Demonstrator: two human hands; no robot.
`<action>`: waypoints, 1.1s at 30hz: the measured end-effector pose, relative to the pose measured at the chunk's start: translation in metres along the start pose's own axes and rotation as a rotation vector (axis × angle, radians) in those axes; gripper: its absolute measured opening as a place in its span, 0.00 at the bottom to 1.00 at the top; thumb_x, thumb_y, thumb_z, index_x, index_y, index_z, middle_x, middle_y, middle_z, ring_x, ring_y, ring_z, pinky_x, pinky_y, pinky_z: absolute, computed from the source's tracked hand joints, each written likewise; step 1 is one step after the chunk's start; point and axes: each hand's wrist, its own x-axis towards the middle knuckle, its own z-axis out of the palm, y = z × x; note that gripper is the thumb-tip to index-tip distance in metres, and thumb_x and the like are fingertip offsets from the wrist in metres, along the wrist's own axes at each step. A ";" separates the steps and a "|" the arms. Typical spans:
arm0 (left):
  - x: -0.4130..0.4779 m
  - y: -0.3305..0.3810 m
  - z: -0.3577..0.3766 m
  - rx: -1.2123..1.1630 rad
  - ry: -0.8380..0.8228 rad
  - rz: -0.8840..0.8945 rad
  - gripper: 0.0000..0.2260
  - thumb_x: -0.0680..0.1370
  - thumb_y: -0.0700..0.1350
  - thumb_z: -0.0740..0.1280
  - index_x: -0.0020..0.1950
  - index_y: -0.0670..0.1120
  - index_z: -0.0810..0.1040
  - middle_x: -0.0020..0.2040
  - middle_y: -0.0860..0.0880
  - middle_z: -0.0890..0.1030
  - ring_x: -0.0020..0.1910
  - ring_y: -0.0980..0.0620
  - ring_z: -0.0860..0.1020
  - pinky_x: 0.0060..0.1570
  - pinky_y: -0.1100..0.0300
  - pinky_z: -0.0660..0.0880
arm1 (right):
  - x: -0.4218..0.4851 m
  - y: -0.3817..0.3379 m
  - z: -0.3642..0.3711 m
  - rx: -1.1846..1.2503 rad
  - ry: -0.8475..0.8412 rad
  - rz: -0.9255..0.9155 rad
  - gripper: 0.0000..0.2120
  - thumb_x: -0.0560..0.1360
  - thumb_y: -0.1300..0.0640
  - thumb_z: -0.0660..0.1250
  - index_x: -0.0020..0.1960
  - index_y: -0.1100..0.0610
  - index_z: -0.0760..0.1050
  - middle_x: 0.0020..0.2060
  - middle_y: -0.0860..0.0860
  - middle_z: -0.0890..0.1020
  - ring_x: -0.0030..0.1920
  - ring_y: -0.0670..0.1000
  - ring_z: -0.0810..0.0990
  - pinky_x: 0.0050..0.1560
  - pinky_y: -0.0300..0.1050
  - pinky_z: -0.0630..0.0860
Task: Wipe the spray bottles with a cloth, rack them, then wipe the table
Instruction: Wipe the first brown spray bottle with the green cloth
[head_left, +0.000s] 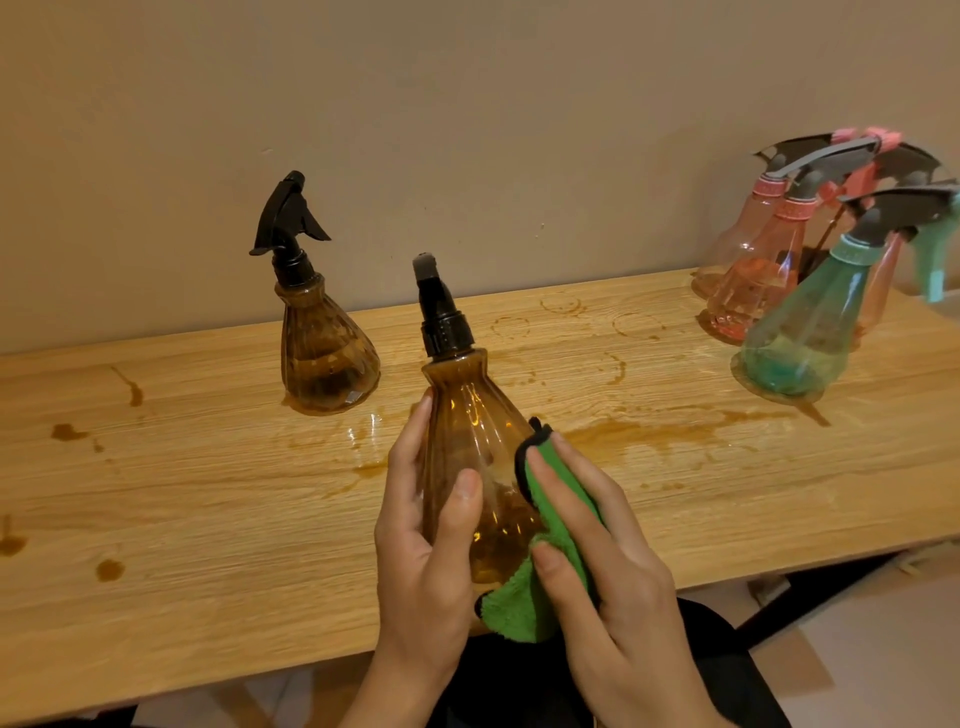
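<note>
Bottle (467, 431) gripped by left hand (421, 561), cloth (561, 504) held by right hand (613, 571).

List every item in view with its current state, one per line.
Held amber bottle: gripped in left hand, being wiped.
Green cloth: pressed on that bottle by right hand.
Second amber bottle: standing free, untouched.
Green bottle: standing at right end.
Pink bottles: grouped behind it.
Table: wet, brown spills and rings.
</note>
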 end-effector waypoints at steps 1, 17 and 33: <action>0.000 0.001 0.000 -0.007 -0.017 0.008 0.24 0.77 0.55 0.66 0.74 0.63 0.72 0.72 0.51 0.78 0.70 0.45 0.77 0.69 0.42 0.74 | 0.005 -0.002 -0.001 0.036 0.001 0.025 0.22 0.84 0.41 0.55 0.77 0.35 0.63 0.77 0.38 0.65 0.77 0.40 0.63 0.70 0.28 0.62; 0.001 0.005 -0.001 -0.181 0.027 -0.063 0.22 0.75 0.55 0.65 0.69 0.65 0.76 0.70 0.47 0.79 0.68 0.44 0.79 0.65 0.43 0.74 | 0.006 -0.005 -0.005 0.252 -0.042 0.155 0.23 0.78 0.29 0.55 0.73 0.25 0.62 0.75 0.32 0.65 0.76 0.36 0.62 0.72 0.41 0.64; -0.001 0.007 0.004 0.033 -0.107 -0.052 0.29 0.71 0.56 0.72 0.72 0.61 0.70 0.65 0.59 0.81 0.65 0.56 0.80 0.58 0.66 0.77 | -0.005 0.004 -0.002 -0.047 0.000 -0.009 0.23 0.83 0.40 0.56 0.78 0.35 0.62 0.80 0.41 0.59 0.80 0.42 0.58 0.73 0.30 0.59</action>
